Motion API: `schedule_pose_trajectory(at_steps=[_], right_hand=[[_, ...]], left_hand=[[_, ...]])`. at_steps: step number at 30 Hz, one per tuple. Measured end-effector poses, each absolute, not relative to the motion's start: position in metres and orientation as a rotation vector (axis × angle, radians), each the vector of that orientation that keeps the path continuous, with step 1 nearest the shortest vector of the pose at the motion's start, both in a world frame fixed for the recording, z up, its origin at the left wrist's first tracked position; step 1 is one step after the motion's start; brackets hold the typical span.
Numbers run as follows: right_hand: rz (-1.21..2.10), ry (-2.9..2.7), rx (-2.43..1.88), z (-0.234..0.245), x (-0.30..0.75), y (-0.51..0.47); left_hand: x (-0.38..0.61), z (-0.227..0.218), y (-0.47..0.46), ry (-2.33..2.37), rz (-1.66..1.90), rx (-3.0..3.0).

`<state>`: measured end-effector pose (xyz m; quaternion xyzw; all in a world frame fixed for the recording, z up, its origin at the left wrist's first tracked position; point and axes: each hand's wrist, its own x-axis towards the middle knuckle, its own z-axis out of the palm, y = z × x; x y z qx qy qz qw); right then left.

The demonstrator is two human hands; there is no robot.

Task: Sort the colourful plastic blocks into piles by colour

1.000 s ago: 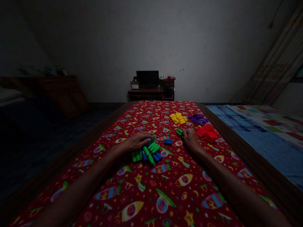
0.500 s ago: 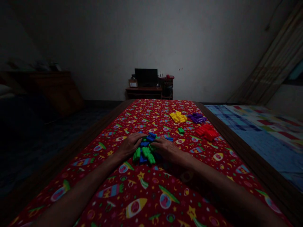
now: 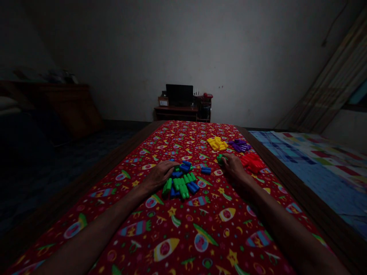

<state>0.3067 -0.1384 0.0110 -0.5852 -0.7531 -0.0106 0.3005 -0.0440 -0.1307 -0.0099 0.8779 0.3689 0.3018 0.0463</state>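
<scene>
A mixed pile of green plastic blocks (image 3: 180, 185) and blue plastic blocks (image 3: 192, 186) lies on the patterned red cloth in front of me. They look like short joined tubes. My left hand (image 3: 162, 172) rests at the pile's left edge, fingers stretched over it and apart from the thumb, gripping nothing that I can see. Off to the right, my right hand (image 3: 234, 166) reaches out with its fingertips closed on a green block (image 3: 220, 159); the fingers partly hide it. One blue block (image 3: 206, 170) sits by itself between the pile and my right hand.
Yellow blocks (image 3: 217, 143), purple blocks (image 3: 239, 145) and red blocks (image 3: 252, 163) form separate heaps at the right. The red cloth (image 3: 172, 133) has dark borders. Farther back stand a monitor (image 3: 179, 94) and a small desk (image 3: 175, 113). A checked bedspread (image 3: 286, 164) lies at right.
My right hand has left the pile and moved right and forward to where a single green block lay, beside the red heap. My left hand has stayed at the pile.
</scene>
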Motion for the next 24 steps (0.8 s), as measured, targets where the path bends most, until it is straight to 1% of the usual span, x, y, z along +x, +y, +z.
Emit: schedule_pose_trajectory(at_steps=[2,4,7,12,15,17,20,24], right_hand=[[-0.022,-2.006,-1.602,0.012,0.307,-0.14],[-0.099,-2.01,-1.603,0.017,0.3,-0.142],[-0.156,-2.05,-1.458,0.027,0.277,-0.151],[0.187,-2.403,-0.985,0.028,0.22,-0.179],[0.199,-2.541,-0.831,0.017,0.201,-0.188],[0.211,-2.502,-0.822,0.009,0.198,-0.188],[0.322,-2.353,-0.843,0.003,0.205,-0.18],[0.416,-2.103,-1.051,0.011,0.225,-0.161]], left_hand=[[-0.044,-0.01,-0.131,1.12,0.929,2.678],[-0.044,-0.009,-0.131,1.11,0.932,2.673],[-0.043,-0.007,-0.133,1.103,0.927,2.668],[-0.042,-0.006,-0.134,1.117,0.931,2.666],[-0.043,-0.006,-0.134,1.112,0.937,2.662],[-0.042,-0.005,-0.135,1.104,0.933,2.664],[-0.041,-0.003,-0.136,1.094,0.936,2.671],[-0.041,-0.004,-0.136,1.111,0.945,2.665]])
